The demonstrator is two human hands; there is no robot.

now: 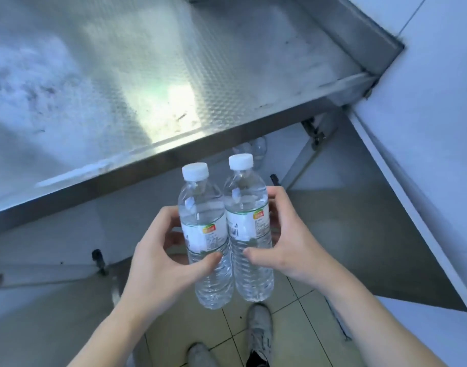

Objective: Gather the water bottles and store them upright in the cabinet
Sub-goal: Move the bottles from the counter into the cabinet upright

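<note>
Below the steel counter (147,102), two upright water-filled bottles (205,234) in both hands' (158,258) grip.

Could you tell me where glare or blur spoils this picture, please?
Head view: a bright glare patch sits on the steel counter; its far left is smeared and washed out; the wide lens bends the counter's edge. The two bottles and both hands are fairly sharp.

bottle (256,151) in cabinet half hidden behind counter edge (137,165)
</note>
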